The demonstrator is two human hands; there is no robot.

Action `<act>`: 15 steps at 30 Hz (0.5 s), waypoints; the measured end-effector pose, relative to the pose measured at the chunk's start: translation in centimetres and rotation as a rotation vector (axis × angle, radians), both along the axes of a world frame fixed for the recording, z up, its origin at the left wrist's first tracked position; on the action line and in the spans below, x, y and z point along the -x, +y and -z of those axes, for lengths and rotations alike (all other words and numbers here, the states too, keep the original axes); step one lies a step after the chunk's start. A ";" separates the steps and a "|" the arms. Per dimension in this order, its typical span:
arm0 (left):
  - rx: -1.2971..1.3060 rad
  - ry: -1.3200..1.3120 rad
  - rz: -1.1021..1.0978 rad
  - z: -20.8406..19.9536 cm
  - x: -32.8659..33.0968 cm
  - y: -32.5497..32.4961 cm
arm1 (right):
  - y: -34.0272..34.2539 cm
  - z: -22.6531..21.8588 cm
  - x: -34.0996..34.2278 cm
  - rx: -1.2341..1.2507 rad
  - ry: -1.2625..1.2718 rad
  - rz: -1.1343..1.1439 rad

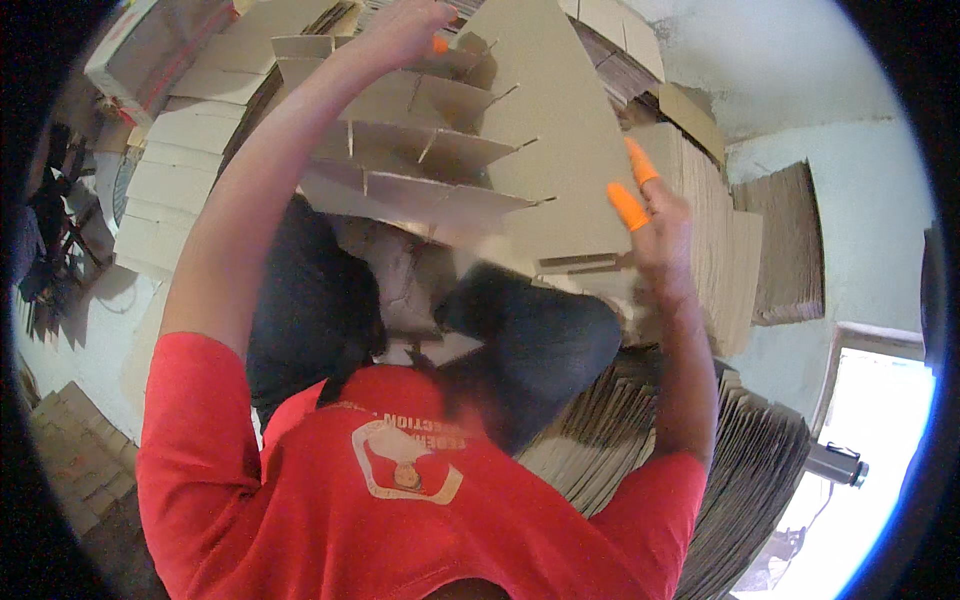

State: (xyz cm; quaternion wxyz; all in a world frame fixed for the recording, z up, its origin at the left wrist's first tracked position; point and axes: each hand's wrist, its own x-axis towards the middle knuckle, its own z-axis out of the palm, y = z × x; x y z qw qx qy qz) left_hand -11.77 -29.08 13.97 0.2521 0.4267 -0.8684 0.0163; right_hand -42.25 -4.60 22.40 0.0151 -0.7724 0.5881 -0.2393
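Note:
A cardboard divider grid lies in front of me, made of several slotted strips point(440, 195) standing in a wide flat cardboard panel point(550, 130). Short slits along the panel take the strip ends. My left hand point(405, 35) reaches over the strips to the far end, its fingers bent at the cardboard there; the picture's top edge cuts part of it off. An orange finger cover shows on it. At the panel's right edge is my right hand point(663, 225), two orange-capped fingers stretched out and apart, its thumb hidden.
Stacked cardboard sheets point(700, 225) stand to the right, with another stack point(785, 245) against the wall. Many more sheets point(700, 470) are packed at the lower right. Flat cardboard pieces point(180, 165) lie at left near a box point(150, 50). My dark-clothed knees point(540, 335) are below the grid.

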 end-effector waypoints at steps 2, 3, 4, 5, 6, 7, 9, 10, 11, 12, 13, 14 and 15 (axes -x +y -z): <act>0.009 -0.138 0.048 0.4 1.0 -1.1 | 0.2 0.8 -0.2 0.009 -0.011 -0.033; -0.006 -0.144 0.049 1.2 1.2 -1.5 | 0.1 1.0 -0.4 0.022 -0.005 -0.060; -0.020 -0.148 0.054 2.0 1.6 -2.0 | 0.0 1.0 -0.6 0.055 0.025 -0.093; -0.151 -0.127 0.022 2.4 1.8 -2.6 | 0.1 1.2 -0.7 0.048 0.025 -0.096; -0.200 -0.099 -0.007 2.9 1.8 -3.1 | 0.1 1.3 -0.8 0.045 0.027 -0.102; -0.253 -0.074 -0.027 3.0 2.0 -3.2 | 0.5 1.7 -0.8 0.003 -0.001 -0.066; -0.237 -0.061 -0.022 3.0 2.2 -3.3 | 0.4 1.7 -0.5 -0.078 -0.037 -0.009; -0.171 -0.082 0.002 2.7 2.1 -2.7 | 0.4 1.4 -0.1 -0.120 -0.055 0.011; -0.106 -0.102 0.027 2.5 2.0 -2.2 | 0.3 1.2 0.1 -0.162 -0.072 0.031; -0.090 -0.104 0.045 2.2 1.9 -1.7 | 0.2 0.8 0.1 -0.146 -0.074 0.021; -0.071 -0.102 0.066 2.0 1.9 -1.4 | 0.0 -0.1 -0.2 -0.127 -0.073 0.013; -0.052 -0.101 0.086 1.8 1.8 -1.2 | -0.1 -0.3 -0.3 -0.120 -0.064 -0.004; -0.070 -0.130 0.067 1.6 1.7 -1.1 | -0.3 -0.4 -0.5 -0.112 -0.055 -0.021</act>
